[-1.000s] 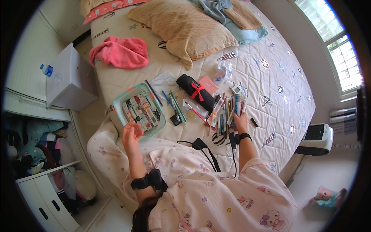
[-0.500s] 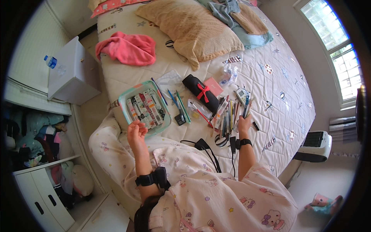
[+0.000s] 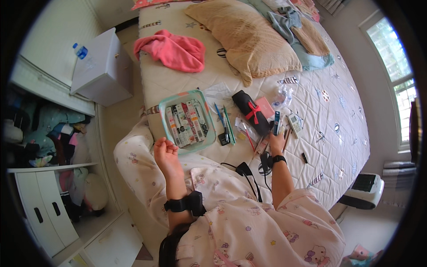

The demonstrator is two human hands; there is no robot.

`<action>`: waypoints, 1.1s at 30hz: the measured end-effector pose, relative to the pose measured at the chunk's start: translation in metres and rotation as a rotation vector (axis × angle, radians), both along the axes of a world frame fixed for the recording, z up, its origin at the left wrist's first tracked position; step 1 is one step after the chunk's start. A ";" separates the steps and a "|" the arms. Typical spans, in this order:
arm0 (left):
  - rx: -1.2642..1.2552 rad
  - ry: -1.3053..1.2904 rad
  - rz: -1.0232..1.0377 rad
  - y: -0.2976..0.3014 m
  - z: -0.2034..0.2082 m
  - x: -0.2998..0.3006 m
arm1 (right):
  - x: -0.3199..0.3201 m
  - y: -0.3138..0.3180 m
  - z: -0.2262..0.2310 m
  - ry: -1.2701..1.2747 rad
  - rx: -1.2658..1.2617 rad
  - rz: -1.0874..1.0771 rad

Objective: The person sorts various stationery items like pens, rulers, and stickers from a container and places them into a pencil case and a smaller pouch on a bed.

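Note:
My right hand is closed over the pile of pens on the bed, gripping a slim blue-and-dark packet that points away from me. The hand hides much of the pile; a few brown pencils show at its right. Palm up, my left hand hovers by the near left corner of a mint-green basket, its fingers loosely bent with nothing in them. Several patterned slim boxes lie side by side inside the basket. A black roll case tied with red ribbon rests beyond my right hand.
Blue and green pens lie between basket and case. A white remote, a pink booklet and crumpled clear plastic sit to the right. Black cables lie near me. A tan pillow and pink cloth are farther back.
The view has shifted, so the bed's things appear farther right. My right hand has moved left over the pen pile, still gripping the blue packet. My left hand stays by the basket.

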State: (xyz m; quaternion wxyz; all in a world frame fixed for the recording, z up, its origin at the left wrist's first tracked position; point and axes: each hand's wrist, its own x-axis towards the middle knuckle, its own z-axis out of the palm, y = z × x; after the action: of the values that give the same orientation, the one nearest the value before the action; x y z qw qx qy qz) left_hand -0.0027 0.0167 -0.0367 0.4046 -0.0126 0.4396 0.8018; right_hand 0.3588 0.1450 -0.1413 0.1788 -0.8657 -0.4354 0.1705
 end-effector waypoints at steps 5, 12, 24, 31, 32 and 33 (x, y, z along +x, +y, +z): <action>-0.015 -0.002 0.099 -0.007 0.005 -0.007 | 0.014 -0.005 -0.006 -0.054 0.147 -0.047; 0.032 0.054 0.017 -0.013 0.012 -0.017 | -0.032 0.000 0.098 0.665 0.531 0.140; -0.008 0.152 -0.783 -0.069 0.006 -0.019 | -0.285 -0.094 0.185 1.277 -0.010 1.015; -0.208 0.257 -0.454 -0.086 0.002 -0.022 | -0.319 -0.117 0.142 0.953 0.363 1.242; -0.263 0.394 -0.482 -0.090 0.000 -0.023 | -0.318 -0.120 0.140 0.974 0.297 1.247; -0.317 0.531 -0.510 -0.093 -0.002 -0.022 | -0.316 -0.121 0.139 0.993 0.232 1.250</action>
State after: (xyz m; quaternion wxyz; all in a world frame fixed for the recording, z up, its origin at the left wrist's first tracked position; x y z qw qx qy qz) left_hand -0.0251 -0.0765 -0.0391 0.4561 0.2423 0.6364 0.5730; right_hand 0.0425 0.0237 -0.0028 0.3118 -0.2612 -0.7237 0.5575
